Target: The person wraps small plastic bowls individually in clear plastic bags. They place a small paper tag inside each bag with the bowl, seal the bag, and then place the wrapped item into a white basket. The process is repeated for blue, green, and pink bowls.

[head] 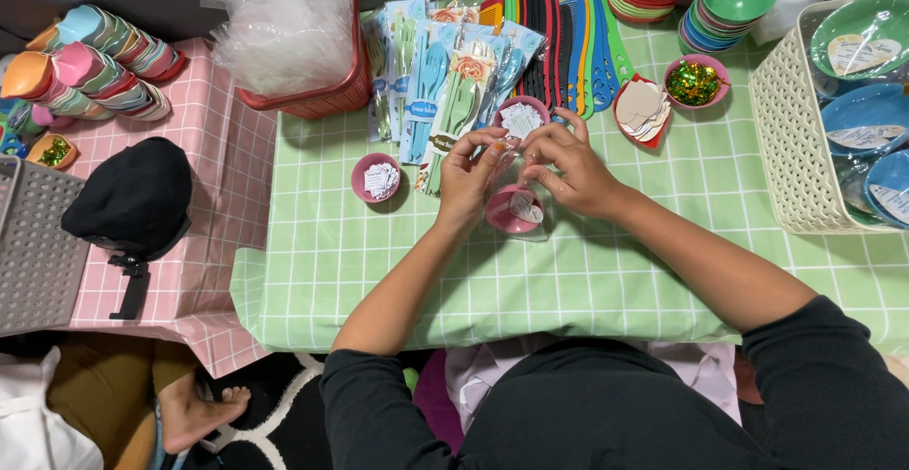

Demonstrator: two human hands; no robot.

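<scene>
While finished wrapped plates fill the white basket [791,139], we pinch clear wrap with left hand [466,178] and right hand [568,165] over a pink bowl [512,209] on the surface [379,262]; stacks remain unwrapped.

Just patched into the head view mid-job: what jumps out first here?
Both hands meet at centre over the green checked cloth: the left hand and right hand pinch clear wrapping above a small pink bowl. Behind them fans a row of coloured combs; at far right a white basket holds wrapped blue and green plates.
</scene>
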